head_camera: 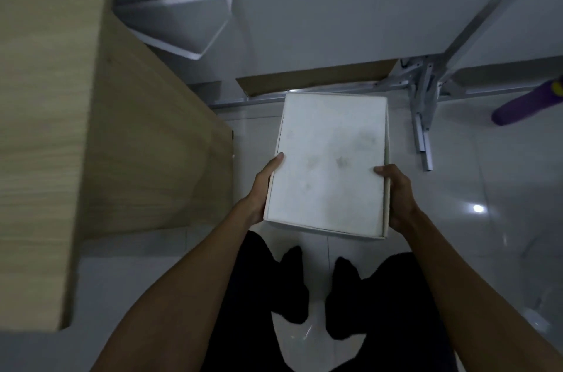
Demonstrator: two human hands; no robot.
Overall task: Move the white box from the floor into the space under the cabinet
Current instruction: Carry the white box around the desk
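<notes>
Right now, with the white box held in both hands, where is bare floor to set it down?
Bare tile lies right of the white box, between the right hand and the metal frame legs. Ahead it is crowded: a cardboard piece and white panels. The wooden cabinet borders the left hand.

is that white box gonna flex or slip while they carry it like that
Probably stiff: the white box keeps flat faces and straight edges with the left hand and right hand only pinching its near sides. Likely light for its size, since that small grip holds it level. Its smooth, smudged lid might slide off a little if tilted; a seam shows along the right edge.
</notes>
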